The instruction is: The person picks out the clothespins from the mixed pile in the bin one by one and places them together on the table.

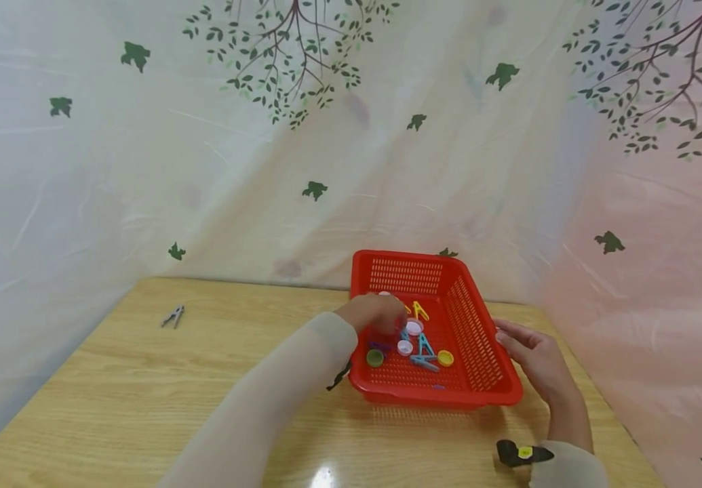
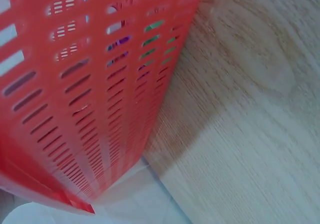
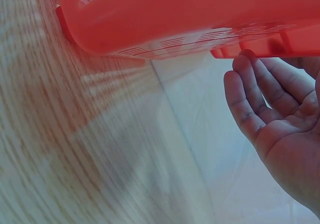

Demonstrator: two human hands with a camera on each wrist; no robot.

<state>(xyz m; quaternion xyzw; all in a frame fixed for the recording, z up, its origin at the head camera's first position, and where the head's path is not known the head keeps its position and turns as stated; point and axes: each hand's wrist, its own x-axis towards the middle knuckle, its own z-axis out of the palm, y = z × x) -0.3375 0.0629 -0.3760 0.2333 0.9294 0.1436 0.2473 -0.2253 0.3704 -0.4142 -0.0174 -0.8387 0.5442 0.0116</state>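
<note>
My left hand [image 1: 381, 314] reaches over the left rim into a red plastic basket [image 1: 488, 325], its fingertips pointing down among small things and mostly hidden. Close to it lie a white cap [image 1: 414, 327], a smaller white cap [image 1: 405, 348] and purple pieces [image 1: 380, 346]. Blue clothespins [image 1: 426, 344], a yellow clothespin [image 1: 420, 311], a green cap [image 1: 374, 358] and a yellow cap [image 1: 445, 358] rest on the basket floor. At the right side, my right hand [image 1: 536, 356] touches the outside of the rim with nearly straight fingers [image 3: 245, 98]. The left wrist view shows only the basket's slotted wall, no hand.
A grey clothespin [image 1: 174, 316] lies alone on the wooden table [image 1: 112, 393], far to the left. Behind the table hangs a pale curtain [image 1: 235, 190] printed with leaves, and it continues along the right side.
</note>
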